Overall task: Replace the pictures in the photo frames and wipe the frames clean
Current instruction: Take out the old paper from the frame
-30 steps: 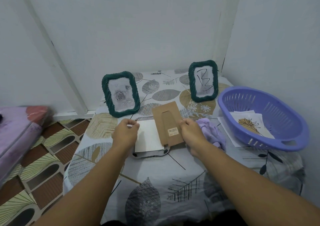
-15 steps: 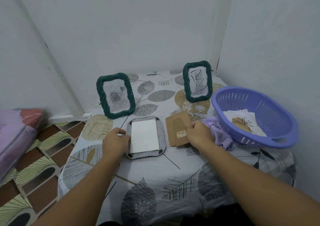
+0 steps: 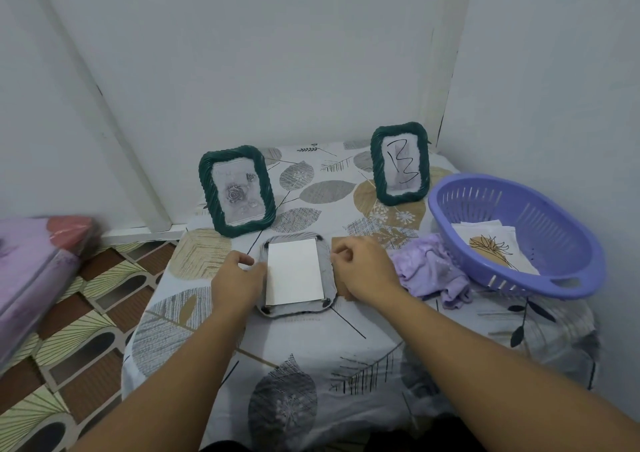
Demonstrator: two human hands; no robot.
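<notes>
We see a frame [image 3: 296, 308] lying face down on the surface [image 3: 311, 347], its back off, with a white sheet [image 3: 294, 271] lying in the opening. Our left hand [image 3: 237, 282] rests at the frame's left edge, fingers curled against the rim — it seems to hold that edge, though the thumb side is hidden. Our right hand [image 3: 363, 271] sits at the frame's right edge with fingers curled; we cannot tell whether this grip pinches the rim or only rests there. Under that hand lies the brown backing [image 3: 341, 290], mostly covered (only slivers show beside the wrist and above the knuckles).

Just right of the right hand a purple cloth [image 3: 431, 268] lies crumpled, touching the basket [image 3: 554, 278] beyond it — the basket holds printed pictures [image 3: 491, 247], the top one showing a drawn plant.

Beyond the left hand stands a green frame [image 3: 237, 191] with a grey rose print, upright and leaning back slightly. Beyond the right hand, well apart, stands a second green frame [image 3: 400, 163] with a black scribble on white. Far left of the left hand, a pink bundle [image 3: 38, 271] sits at floor level, blurred.
</notes>
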